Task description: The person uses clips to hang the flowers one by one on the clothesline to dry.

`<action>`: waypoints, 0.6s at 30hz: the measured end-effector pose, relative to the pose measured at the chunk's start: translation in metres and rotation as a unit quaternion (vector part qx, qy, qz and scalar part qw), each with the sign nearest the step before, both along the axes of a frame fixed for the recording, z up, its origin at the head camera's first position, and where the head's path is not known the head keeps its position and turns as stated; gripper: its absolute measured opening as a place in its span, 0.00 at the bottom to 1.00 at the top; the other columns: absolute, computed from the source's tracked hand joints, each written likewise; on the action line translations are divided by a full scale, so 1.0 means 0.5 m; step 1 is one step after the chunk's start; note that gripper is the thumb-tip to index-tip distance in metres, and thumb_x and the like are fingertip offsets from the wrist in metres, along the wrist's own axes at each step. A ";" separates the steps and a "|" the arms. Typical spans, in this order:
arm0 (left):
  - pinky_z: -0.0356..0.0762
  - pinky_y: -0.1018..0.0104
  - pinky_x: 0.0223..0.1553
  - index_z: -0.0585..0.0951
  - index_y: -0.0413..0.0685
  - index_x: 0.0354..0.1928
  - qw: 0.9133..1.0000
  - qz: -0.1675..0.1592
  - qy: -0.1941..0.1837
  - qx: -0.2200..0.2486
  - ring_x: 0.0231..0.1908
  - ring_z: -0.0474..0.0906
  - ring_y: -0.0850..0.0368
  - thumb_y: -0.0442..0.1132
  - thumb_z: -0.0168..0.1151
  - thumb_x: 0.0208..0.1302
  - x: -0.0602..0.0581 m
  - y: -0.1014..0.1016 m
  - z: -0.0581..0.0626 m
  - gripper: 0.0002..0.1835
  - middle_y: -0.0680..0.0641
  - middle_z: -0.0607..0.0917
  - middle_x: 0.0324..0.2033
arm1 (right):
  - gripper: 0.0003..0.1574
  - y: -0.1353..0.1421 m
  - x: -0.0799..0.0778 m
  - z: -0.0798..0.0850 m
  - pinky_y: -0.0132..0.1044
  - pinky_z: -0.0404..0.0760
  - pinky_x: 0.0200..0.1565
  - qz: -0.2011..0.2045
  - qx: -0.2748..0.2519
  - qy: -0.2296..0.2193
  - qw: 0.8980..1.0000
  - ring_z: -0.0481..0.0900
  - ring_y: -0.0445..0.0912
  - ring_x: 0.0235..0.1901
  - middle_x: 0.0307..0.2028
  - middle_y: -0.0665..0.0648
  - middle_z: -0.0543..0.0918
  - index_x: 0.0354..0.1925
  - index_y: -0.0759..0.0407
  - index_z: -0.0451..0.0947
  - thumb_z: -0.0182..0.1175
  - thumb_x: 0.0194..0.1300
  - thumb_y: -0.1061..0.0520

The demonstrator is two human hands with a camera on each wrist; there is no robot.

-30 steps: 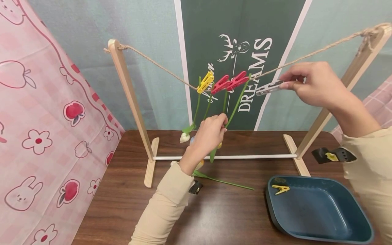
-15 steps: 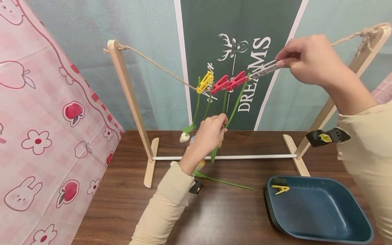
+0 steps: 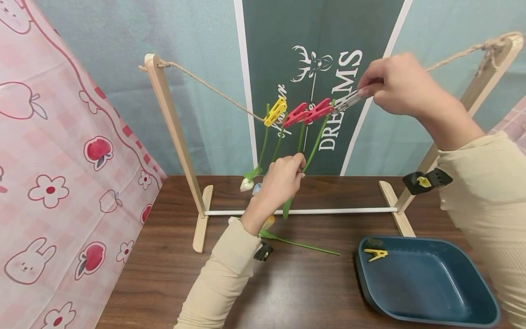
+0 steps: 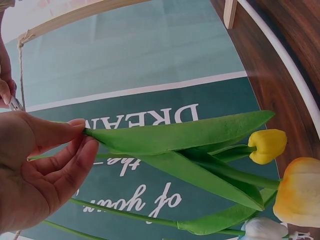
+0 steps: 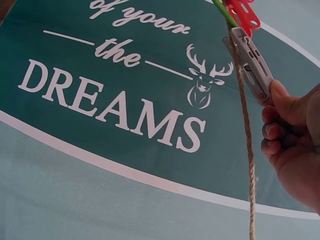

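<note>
In the head view, my left hand (image 3: 281, 180) pinches the green stem of an upside-down artificial tulip, between thumb and fingertips. Its orange-and-white bloom (image 4: 300, 192) and long leaf (image 4: 180, 132) show in the left wrist view. My right hand (image 3: 404, 84) pinches a grey clothespin (image 5: 252, 65) by its handle end. The clothespin's nose overlaps the twine (image 5: 249, 160) right beside the tulip's stem end. Left of it on the line sit two red clothespins (image 3: 319, 110) and a yellow clothespin (image 3: 276, 111). A white tulip (image 3: 247, 184) hangs below the yellow one.
Wooden posts (image 3: 174, 132) carry the twine, joined low down by a white rod (image 3: 341, 211). A flower stem (image 3: 308, 246) lies on the brown table (image 3: 312, 283). At front right stands a blue basin (image 3: 431, 316) containing a yellow clothespin (image 3: 376, 254).
My right hand has moved left, bringing the grey clothespin from right of the stem end up to the twine. The left hand has stayed in place on the stem.
</note>
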State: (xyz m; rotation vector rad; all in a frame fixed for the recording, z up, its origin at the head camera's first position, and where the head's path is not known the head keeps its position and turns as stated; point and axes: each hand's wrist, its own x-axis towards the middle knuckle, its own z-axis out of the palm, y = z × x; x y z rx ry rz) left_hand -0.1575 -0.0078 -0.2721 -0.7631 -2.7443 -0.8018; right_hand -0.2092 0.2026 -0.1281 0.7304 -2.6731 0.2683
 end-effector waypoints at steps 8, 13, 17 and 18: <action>0.72 0.67 0.29 0.76 0.41 0.37 1.000 -0.007 0.012 -0.012 0.27 0.75 0.56 0.29 0.58 0.62 0.000 -0.002 -0.003 0.03 0.48 0.77 0.24 | 0.06 0.001 -0.003 -0.005 0.34 0.61 0.23 0.022 -0.006 -0.003 1.000 0.67 0.49 0.22 0.25 0.63 0.80 0.27 0.71 0.80 0.56 0.55 0.72; 0.72 0.66 0.28 0.77 0.42 0.39 1.000 -0.006 0.011 -0.025 0.27 0.76 0.55 0.29 0.56 0.62 0.000 -0.003 -0.002 0.04 0.48 0.77 0.24 | 0.07 -0.003 0.000 -0.007 0.35 0.60 0.22 0.020 -0.005 -0.018 1.000 0.67 0.49 0.22 0.24 0.64 0.80 0.28 0.71 0.80 0.55 0.57 0.72; 0.72 0.66 0.28 0.77 0.43 0.39 1.000 -0.007 0.012 -0.028 0.28 0.76 0.55 0.29 0.56 0.63 -0.001 -0.004 -0.001 0.05 0.47 0.78 0.25 | 0.07 -0.003 0.001 -0.008 0.35 0.61 0.22 0.015 0.001 -0.032 0.999 0.67 0.49 0.22 0.26 0.64 0.79 0.30 0.72 0.80 0.54 0.58 0.71; 0.71 0.66 0.28 0.77 0.42 0.39 1.000 -0.008 0.012 -0.025 0.28 0.76 0.55 0.28 0.56 0.63 -0.001 -0.005 -0.001 0.05 0.47 0.78 0.25 | 0.07 -0.003 0.001 -0.008 0.36 0.61 0.23 0.014 0.004 -0.035 0.999 0.67 0.49 0.23 0.26 0.64 0.79 0.31 0.73 0.80 0.54 0.59 0.71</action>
